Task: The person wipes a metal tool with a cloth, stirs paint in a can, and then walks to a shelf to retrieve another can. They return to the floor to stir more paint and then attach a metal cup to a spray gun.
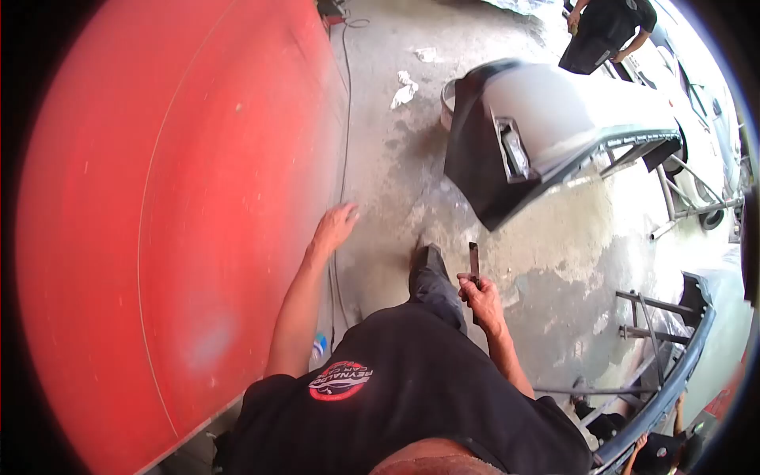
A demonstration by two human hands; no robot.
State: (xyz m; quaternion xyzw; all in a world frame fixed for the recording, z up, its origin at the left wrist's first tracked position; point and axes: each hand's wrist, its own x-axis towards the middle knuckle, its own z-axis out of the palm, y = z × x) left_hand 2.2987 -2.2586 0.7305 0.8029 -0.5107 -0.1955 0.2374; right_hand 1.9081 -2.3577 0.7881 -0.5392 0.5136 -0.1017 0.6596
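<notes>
My left hand reaches out with fingers spread, resting at the right edge of a big red car panel that fills the left side of the head view. My right hand is closed around a small flat dark tool, like a scraper or spreader, held upright near my knee. My black shirt and one dark trouser leg with a shoe show below.
A grey primed bumper lies on a stand over the stained concrete floor. Another dark bumper on a metal frame sits at lower right. A person in black stands by a white car at top right. Rags and a cable lie on the floor.
</notes>
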